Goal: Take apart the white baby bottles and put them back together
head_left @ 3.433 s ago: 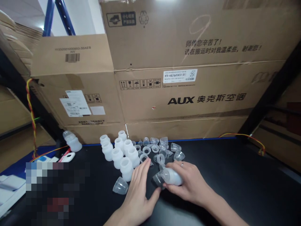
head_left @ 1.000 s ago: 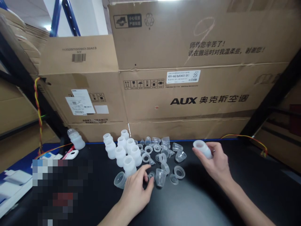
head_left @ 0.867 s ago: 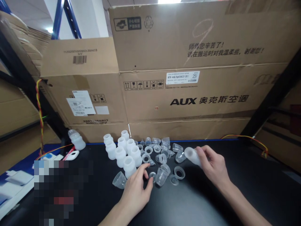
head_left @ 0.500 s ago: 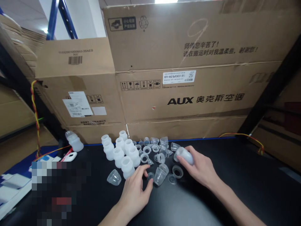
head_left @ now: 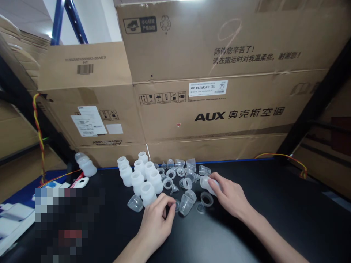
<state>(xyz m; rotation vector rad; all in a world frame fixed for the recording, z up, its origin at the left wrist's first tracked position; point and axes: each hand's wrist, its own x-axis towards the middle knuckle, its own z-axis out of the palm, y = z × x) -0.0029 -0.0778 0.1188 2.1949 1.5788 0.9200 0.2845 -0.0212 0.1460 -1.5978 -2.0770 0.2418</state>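
My right hand [head_left: 230, 195] grips a small white plastic bottle [head_left: 207, 183], lying on its side low over the black table [head_left: 274, 204]. My left hand [head_left: 156, 219] is curled, thumb and fingers pinched on a small clear ring part at the table surface. Just right of it stands a clear cap [head_left: 185, 204]. A clear ring [head_left: 206, 199] and a small disc lie between the hands. Several upright white bottles [head_left: 142, 177] cluster left of centre, with a scatter of clear caps and rings [head_left: 181, 171] behind.
Large cardboard boxes [head_left: 208, 95] wall off the back of the table. One white bottle [head_left: 85, 165] stands apart at the left, near a white device and red-yellow wires [head_left: 37, 124]. A clear cap [head_left: 134, 203] lies by my left hand. More wires trail at the right [head_left: 290, 160].
My right hand brought the white bottle down and left, from raised at the right to the parts pile. My left hand closed its fingers on a small clear part.
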